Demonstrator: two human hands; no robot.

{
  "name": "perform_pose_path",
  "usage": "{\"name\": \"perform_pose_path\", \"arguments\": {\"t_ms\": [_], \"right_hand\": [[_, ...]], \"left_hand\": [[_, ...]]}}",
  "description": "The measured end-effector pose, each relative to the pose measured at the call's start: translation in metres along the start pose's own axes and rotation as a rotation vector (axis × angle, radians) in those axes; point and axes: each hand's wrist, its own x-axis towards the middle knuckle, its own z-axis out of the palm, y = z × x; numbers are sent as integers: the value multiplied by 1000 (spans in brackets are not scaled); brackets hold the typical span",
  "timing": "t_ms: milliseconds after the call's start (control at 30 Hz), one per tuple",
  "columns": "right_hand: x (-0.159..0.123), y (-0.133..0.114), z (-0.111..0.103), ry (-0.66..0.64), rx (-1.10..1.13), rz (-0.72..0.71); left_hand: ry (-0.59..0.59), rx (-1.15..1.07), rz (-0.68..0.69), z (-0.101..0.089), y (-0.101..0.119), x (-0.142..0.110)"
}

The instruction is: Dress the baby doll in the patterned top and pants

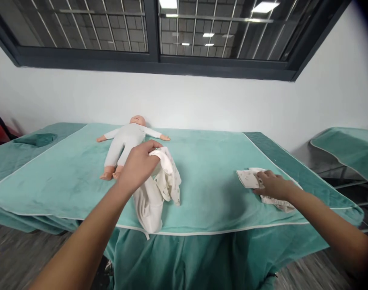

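Note:
My left hand [139,164] is closed on a white baby garment [158,187] and holds it up, so it hangs down over the front of the teal mat [208,169]. A baby doll [125,143] in a pale suit lies on its back just behind that hand, arms spread. My right hand [273,185] rests on a small white patterned cloth [249,178] near the mat's right edge, fingers curled over it.
The mat covers a table with a darker teal cover [271,151] against a white wall under a dark window. A folded teal cloth [36,139] lies far left. Another teal-covered table [350,149] stands at the right. Grey floor shows below.

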Motion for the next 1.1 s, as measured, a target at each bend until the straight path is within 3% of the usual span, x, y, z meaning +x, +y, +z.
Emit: {"name": "perform_pose_path", "arguments": {"t_ms": [67, 133, 200, 267, 333, 400, 500, 633, 733, 867, 933, 1100], "right_hand": [[-10, -57, -29, -90, 136, -96], [-20, -128, -59, -101, 477, -292], [-27, -194, -82, -8, 782, -427], [-28, -241, -95, 92, 828, -458], [-23, -264, -103, 207, 729, -398], [-14, -267, -108, 317, 589, -353], [2, -250, -115, 464, 385, -308], [18, -216, -112, 489, 196, -227], [17, -204, -96, 420, 178, -213], [10, -209, -77, 295, 257, -242], [11, -208, -73, 297, 283, -223], [18, -174, -77, 332, 376, -167]], "left_hand": [[-66, 7, 54, 9, 8, 2], [-132, 50, 119, 20, 21, 3], [-185, 108, 173, 27, 35, 5], [-207, 139, 220, 30, 45, 5], [-174, 152, 275, 29, 50, 4], [-90, 223, 338, 26, 46, 2], [13, 518, 384, 23, 27, 0], [39, 770, 256, 22, -7, 3], [73, 629, 220, 20, -20, 5], [-1, 259, 282, 19, -12, 3], [-2, 158, 256, 16, -8, 3], [192, 260, 175, 0, -18, 4]]}}
